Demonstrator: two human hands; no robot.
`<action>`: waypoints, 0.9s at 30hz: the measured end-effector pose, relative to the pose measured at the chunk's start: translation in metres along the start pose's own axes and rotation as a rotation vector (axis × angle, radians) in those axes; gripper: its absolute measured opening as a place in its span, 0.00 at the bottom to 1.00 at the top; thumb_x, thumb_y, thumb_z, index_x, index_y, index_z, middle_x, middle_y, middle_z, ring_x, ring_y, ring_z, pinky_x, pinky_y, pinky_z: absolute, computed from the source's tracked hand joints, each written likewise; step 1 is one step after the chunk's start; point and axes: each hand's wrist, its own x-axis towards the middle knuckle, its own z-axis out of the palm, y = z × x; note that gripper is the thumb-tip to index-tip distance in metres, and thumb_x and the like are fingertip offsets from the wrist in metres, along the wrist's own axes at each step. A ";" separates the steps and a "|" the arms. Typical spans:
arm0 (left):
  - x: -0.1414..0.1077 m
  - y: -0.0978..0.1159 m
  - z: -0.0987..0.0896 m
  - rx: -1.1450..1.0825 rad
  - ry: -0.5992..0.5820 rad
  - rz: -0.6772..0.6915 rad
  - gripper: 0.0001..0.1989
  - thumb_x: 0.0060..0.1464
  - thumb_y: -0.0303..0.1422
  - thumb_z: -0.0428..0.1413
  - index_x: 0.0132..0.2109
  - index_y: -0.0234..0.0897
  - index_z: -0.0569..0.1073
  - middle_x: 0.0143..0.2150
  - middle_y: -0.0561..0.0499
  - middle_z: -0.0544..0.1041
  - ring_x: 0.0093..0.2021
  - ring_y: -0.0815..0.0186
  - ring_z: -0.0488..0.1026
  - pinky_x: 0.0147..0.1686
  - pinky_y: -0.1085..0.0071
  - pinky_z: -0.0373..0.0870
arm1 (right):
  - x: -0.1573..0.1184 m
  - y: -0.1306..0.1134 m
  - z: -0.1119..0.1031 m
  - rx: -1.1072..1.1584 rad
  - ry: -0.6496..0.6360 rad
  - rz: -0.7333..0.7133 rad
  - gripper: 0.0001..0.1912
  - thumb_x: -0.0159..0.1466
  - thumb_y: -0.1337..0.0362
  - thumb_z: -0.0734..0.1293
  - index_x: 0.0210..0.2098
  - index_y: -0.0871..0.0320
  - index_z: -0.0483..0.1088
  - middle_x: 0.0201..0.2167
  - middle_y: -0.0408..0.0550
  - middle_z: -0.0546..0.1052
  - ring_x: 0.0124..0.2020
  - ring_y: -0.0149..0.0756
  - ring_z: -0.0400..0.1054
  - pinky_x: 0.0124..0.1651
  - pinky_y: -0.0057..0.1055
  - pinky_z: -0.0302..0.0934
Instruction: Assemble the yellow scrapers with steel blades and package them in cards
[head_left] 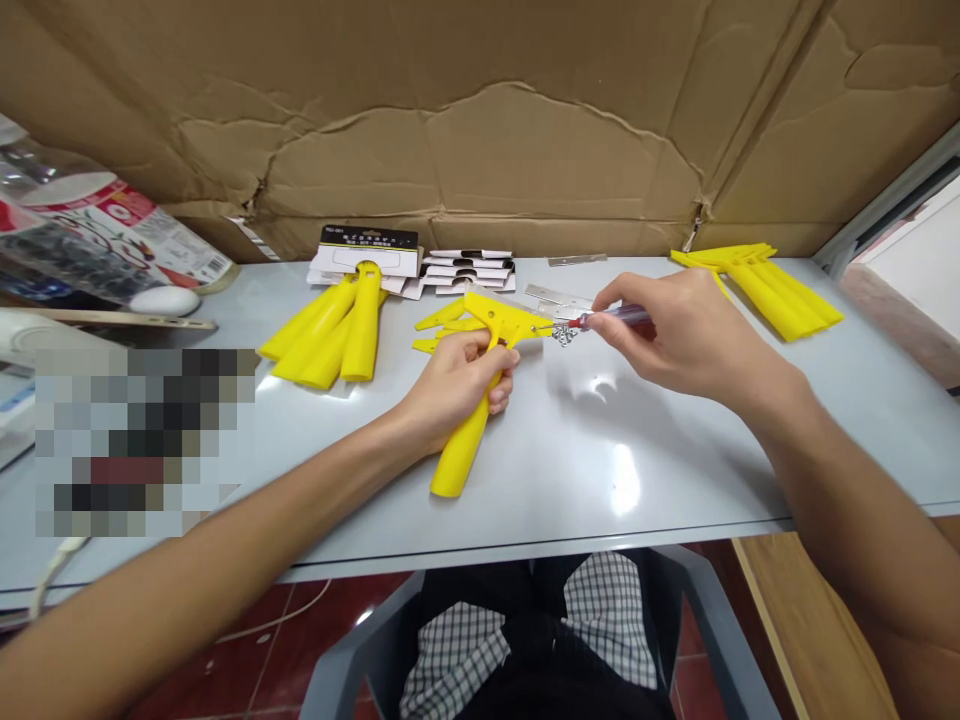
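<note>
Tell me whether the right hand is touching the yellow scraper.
Apart. The head view shows the right hand pinching a screwdriver, with a gap between that hand and the yellow scraper held in the left hand.

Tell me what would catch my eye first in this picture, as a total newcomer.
The bright yellow plastic scraper handle stands out first, gripped by the left hand mid-table on the pale grey table, with a bundle of yellow handles to its left and another bundle far right. The right hand holds a small screwdriver beside a little heap of metal screws. Creased brown cardboard fills the background.
</note>
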 end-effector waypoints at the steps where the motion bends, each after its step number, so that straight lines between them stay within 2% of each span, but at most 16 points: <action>1: 0.000 0.000 0.000 0.004 0.000 0.002 0.13 0.54 0.27 0.62 0.28 0.39 0.65 0.18 0.58 0.63 0.17 0.73 0.62 0.18 0.76 0.59 | 0.000 -0.001 -0.001 0.015 -0.014 -0.001 0.09 0.72 0.55 0.67 0.46 0.52 0.74 0.23 0.42 0.76 0.25 0.39 0.69 0.34 0.36 0.55; 4: 0.000 0.000 0.000 0.008 0.004 0.003 0.13 0.55 0.27 0.62 0.28 0.40 0.65 0.18 0.58 0.63 0.17 0.73 0.61 0.18 0.76 0.59 | -0.002 -0.002 -0.003 0.062 -0.029 -0.017 0.11 0.70 0.57 0.69 0.50 0.52 0.73 0.30 0.44 0.80 0.28 0.41 0.72 0.34 0.37 0.58; 6: 0.001 -0.001 -0.001 0.006 0.003 0.004 0.13 0.55 0.27 0.61 0.28 0.40 0.65 0.18 0.58 0.63 0.17 0.73 0.61 0.18 0.76 0.59 | -0.002 -0.001 -0.003 0.062 -0.012 -0.020 0.09 0.70 0.59 0.68 0.49 0.52 0.73 0.33 0.46 0.82 0.29 0.41 0.73 0.34 0.37 0.59; 8: 0.001 -0.001 -0.002 0.004 0.002 0.006 0.13 0.55 0.27 0.61 0.28 0.40 0.65 0.18 0.57 0.64 0.17 0.73 0.61 0.19 0.75 0.60 | -0.001 0.001 -0.002 0.027 0.008 -0.008 0.06 0.72 0.59 0.67 0.45 0.53 0.74 0.31 0.47 0.81 0.29 0.42 0.72 0.34 0.38 0.58; 11: 0.001 -0.001 -0.002 0.006 0.004 0.008 0.12 0.56 0.26 0.61 0.29 0.39 0.65 0.19 0.57 0.64 0.18 0.72 0.62 0.19 0.75 0.60 | 0.001 0.002 -0.002 -0.031 0.020 -0.001 0.08 0.74 0.58 0.65 0.41 0.53 0.74 0.26 0.46 0.78 0.27 0.41 0.70 0.34 0.38 0.56; 15: 0.000 0.000 -0.001 0.001 0.012 0.002 0.12 0.56 0.26 0.61 0.29 0.39 0.65 0.19 0.57 0.64 0.17 0.73 0.61 0.18 0.76 0.59 | 0.000 0.000 -0.003 0.035 -0.004 -0.029 0.09 0.69 0.62 0.67 0.48 0.54 0.72 0.26 0.43 0.76 0.25 0.39 0.67 0.32 0.38 0.56; 18: 0.001 0.000 -0.001 -0.008 0.012 0.005 0.12 0.56 0.25 0.60 0.29 0.39 0.66 0.19 0.57 0.64 0.17 0.73 0.61 0.18 0.76 0.59 | -0.001 -0.002 -0.004 0.087 -0.029 -0.039 0.10 0.67 0.64 0.67 0.49 0.53 0.73 0.29 0.44 0.79 0.27 0.40 0.70 0.33 0.38 0.59; 21: 0.002 -0.001 -0.001 -0.006 0.010 0.005 0.12 0.56 0.25 0.61 0.29 0.39 0.66 0.19 0.57 0.64 0.17 0.73 0.62 0.19 0.75 0.60 | 0.000 -0.001 -0.004 0.071 -0.008 -0.006 0.06 0.71 0.60 0.67 0.45 0.50 0.75 0.28 0.44 0.79 0.28 0.41 0.72 0.34 0.39 0.60; 24: 0.001 -0.001 -0.002 -0.005 0.004 0.009 0.12 0.56 0.26 0.61 0.29 0.39 0.66 0.19 0.57 0.64 0.17 0.73 0.62 0.19 0.75 0.60 | 0.002 -0.001 -0.003 0.025 0.029 0.016 0.07 0.72 0.57 0.67 0.40 0.51 0.75 0.24 0.43 0.76 0.26 0.40 0.70 0.34 0.39 0.60; 27: 0.001 -0.001 -0.001 -0.007 0.010 -0.001 0.12 0.55 0.26 0.61 0.29 0.39 0.66 0.19 0.57 0.64 0.17 0.73 0.61 0.18 0.75 0.59 | 0.001 -0.002 -0.003 0.036 0.013 0.014 0.06 0.71 0.58 0.67 0.42 0.51 0.74 0.24 0.42 0.75 0.24 0.40 0.68 0.33 0.39 0.59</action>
